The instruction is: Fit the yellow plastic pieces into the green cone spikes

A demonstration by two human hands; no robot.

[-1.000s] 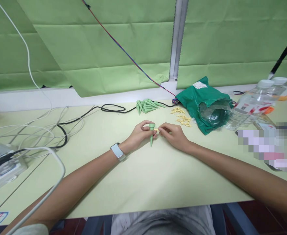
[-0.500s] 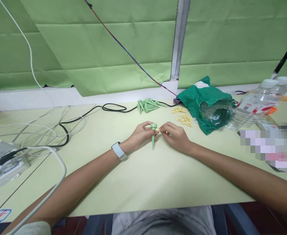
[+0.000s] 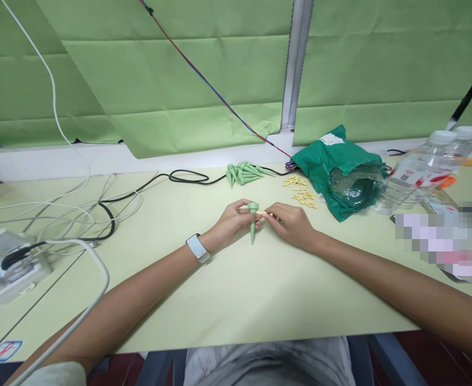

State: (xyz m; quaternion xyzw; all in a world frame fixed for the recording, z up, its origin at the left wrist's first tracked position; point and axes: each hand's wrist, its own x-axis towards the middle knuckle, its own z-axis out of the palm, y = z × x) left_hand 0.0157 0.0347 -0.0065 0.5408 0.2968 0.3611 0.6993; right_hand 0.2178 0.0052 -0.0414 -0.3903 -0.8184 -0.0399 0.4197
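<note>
Above the middle of the table, my left hand [image 3: 236, 221] is closed round a green plastic spike [image 3: 253, 225], which hangs upright with its wide cap up and its point down. My right hand [image 3: 290, 221] pinches a small yellow plastic piece [image 3: 261, 213] that meets the side of the spike just below the cap. Whether the piece sits in the spike or only touches it is hidden by my fingers. Farther back lies a pile of similar green spikes [image 3: 244, 173]. Several small yellow pieces [image 3: 300, 188] are spread to the right of that pile.
A torn green plastic bag [image 3: 334, 166] lies at the back right, beside clear plastic bottles [image 3: 417, 166]. A black cable [image 3: 187, 177] runs along the back. White cables [image 3: 54, 206] and a white power adapter [image 3: 14, 262] crowd the left side.
The fingers of my right hand have shifted slightly and lie flatter against the yellow piece. The left hand still holds the spike in nearly the same place.
</note>
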